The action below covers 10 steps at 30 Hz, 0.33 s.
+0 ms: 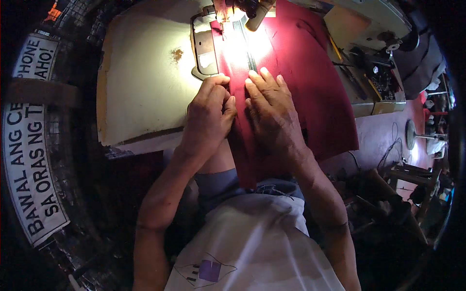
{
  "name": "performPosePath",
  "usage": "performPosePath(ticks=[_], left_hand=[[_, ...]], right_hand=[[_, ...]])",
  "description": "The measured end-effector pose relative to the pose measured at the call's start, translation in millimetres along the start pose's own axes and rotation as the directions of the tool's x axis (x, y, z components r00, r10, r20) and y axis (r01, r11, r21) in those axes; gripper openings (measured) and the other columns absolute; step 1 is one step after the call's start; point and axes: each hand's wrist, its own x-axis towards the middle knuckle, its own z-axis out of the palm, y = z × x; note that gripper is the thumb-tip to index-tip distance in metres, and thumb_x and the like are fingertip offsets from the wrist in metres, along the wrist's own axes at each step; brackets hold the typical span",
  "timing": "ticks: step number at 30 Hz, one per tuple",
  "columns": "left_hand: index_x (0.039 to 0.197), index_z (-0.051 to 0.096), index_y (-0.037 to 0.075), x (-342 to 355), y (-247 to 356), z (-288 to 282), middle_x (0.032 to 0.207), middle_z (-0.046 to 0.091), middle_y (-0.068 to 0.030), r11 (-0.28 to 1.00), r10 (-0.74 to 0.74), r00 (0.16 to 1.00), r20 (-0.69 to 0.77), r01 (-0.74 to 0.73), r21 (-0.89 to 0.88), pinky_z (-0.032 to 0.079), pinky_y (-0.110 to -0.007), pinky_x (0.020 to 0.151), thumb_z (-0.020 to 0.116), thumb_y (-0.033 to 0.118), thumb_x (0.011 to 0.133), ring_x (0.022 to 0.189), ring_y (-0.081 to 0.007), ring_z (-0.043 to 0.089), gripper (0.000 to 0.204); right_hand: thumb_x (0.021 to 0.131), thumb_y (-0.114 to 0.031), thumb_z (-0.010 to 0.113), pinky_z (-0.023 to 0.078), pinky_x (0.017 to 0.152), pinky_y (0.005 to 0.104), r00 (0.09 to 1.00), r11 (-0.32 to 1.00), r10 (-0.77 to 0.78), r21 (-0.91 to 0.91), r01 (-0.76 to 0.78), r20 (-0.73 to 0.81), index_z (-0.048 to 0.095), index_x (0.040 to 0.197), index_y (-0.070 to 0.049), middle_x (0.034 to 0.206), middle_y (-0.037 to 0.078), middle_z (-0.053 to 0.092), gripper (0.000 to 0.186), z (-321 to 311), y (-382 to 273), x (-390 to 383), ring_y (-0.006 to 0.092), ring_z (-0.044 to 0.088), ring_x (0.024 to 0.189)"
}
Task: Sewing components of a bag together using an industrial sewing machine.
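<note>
A large piece of red cloth [320,97] lies on the table, and a narrow part of it hangs over the front edge toward my lap. A thin dark strip [251,60], perhaps a zipper, runs along the cloth up to the sewing machine [247,10]. My left hand [208,109] is curled, thumb and fingers closed at the left edge of the cloth. Flat on the cloth beside the strip, my right hand [273,109] has its fingers stretched out. Glare from the lamp hides the needle area.
The pale worn tabletop [150,72] extends to the left, with a metal plate [206,46] set into it. Right of the cloth, an open box [383,82] holds small tools, and a yellow pencil-like stick [335,47] lies nearby. A printed sign [36,174] hangs at far left.
</note>
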Motion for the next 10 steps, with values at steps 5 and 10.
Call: performPosePath(ticks=[5, 10], left_hand=[[0.084, 0.06, 0.0, 0, 9, -1, 0.111, 0.065, -0.0156, 0.991, -0.135, 0.99, 0.036, 0.134, 0.01, 0.053, -0.038, 0.091, 0.069, 0.001, 0.084, 0.102, -0.0297, 0.066, 0.01], [0.089, 0.06, 0.001, 2, 17, 0, 0.114, 0.063, -0.0161, 0.954, -0.288, 0.947, 0.141, 0.272, 0.124, 0.054, -0.037, 0.088, 0.068, 0.001, 0.084, 0.103, -0.0294, 0.066, 0.009]], right_hand=[[0.092, -0.011, 0.062, 0.033, 0.114, 0.0514, 0.999, 0.999, 0.034, -0.018, -0.033, 0.026, 0.06, 0.125, 0.002, 0.136, 0.017, 0.056, 0.036, 1, -7, 0, 0.0359, 0.047, 0.134], [0.088, -0.012, 0.06, 0.031, 0.117, 0.0436, 0.948, 0.988, 0.114, 0.069, -0.141, 0.295, 0.062, 0.122, -0.001, 0.14, 0.017, 0.051, 0.035, -17, -9, 13, 0.0383, 0.033, 0.143]])
